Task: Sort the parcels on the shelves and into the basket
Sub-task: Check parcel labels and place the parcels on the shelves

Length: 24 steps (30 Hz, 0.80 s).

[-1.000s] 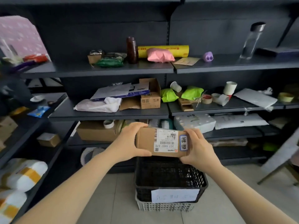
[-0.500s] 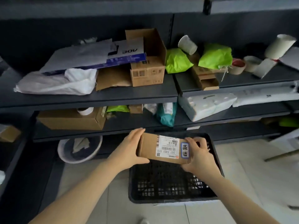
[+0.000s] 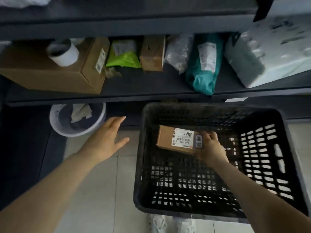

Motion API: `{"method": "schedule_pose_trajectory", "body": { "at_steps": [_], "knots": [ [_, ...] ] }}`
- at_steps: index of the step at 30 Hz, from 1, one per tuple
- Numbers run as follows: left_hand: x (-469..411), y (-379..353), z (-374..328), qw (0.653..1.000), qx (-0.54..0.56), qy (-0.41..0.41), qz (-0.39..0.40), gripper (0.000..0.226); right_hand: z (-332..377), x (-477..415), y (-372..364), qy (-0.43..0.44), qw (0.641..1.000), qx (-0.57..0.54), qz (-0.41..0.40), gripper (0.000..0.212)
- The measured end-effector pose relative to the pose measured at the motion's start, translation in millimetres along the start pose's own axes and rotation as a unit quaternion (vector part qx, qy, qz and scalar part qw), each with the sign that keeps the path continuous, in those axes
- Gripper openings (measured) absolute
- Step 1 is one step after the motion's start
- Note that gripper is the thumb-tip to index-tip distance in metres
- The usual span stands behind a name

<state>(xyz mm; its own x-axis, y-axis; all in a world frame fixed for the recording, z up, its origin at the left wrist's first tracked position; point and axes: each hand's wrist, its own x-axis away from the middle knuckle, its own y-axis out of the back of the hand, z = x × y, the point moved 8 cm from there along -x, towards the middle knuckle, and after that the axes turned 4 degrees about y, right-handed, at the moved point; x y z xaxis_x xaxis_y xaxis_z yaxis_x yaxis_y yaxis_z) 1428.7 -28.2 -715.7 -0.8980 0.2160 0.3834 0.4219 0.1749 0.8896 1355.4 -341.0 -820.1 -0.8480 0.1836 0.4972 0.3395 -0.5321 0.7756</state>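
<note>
A small brown cardboard parcel (image 3: 165,137) with a white shipping label and a blue sticker is inside the black plastic basket (image 3: 262,165) on the floor. My right hand (image 3: 211,146) grips the parcel's right end, down within the basket. My left hand (image 3: 105,137) hovers open outside the basket's left wall, fingers spread, holding nothing. On the dark shelf (image 3: 134,84) above lie other parcels: a large brown box (image 3: 55,76), a lime green mailer (image 3: 123,55), a small brown box (image 3: 152,55), a teal mailer (image 3: 204,68) and a white bubble-wrap parcel (image 3: 276,52).
A white tape roll (image 3: 64,52) sits on the large box. A round grey waste bin (image 3: 76,118) with crumpled paper stands under the shelf, left of the basket. Pale floor tiles lie between my arms. My shoes show at the bottom edge.
The view has tilted down and closer to the basket. The parcel has gone down into the basket. My left hand has let go of it and moved left; my right still holds it.
</note>
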Motion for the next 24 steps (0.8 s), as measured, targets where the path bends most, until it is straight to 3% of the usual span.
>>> {"method": "schedule_pose_trajectory", "body": {
  "at_steps": [6,9,11,16,24],
  "knots": [
    [-17.4,-32.5,39.3,0.996,-0.087,-0.015,-0.002,0.068,8.0,-65.9,-55.3,0.035,0.999,-0.016,-0.021,0.075],
    [-22.9,-33.1,29.9,0.997,-0.035,-0.027,-0.056,0.061,8.3,-87.7,-73.6,0.035,0.999,-0.005,-0.027,0.075],
    [-25.6,-35.7,18.9,0.997,-0.003,-0.033,-0.069,0.069,5.5,-95.6,-81.3,0.022,0.999,-0.007,-0.024,0.076],
    [-31.6,-55.9,-2.5,0.997,-0.033,-0.054,-0.035,0.083,1.8,-102.6,-86.9,0.009,1.0,-0.015,-0.017,0.085],
    [-27.8,-66.7,-11.2,0.994,-0.081,-0.067,-0.021,0.076,3.4,-66.0,-60.6,0.035,0.999,-0.009,-0.014,0.083]
  ]
}}
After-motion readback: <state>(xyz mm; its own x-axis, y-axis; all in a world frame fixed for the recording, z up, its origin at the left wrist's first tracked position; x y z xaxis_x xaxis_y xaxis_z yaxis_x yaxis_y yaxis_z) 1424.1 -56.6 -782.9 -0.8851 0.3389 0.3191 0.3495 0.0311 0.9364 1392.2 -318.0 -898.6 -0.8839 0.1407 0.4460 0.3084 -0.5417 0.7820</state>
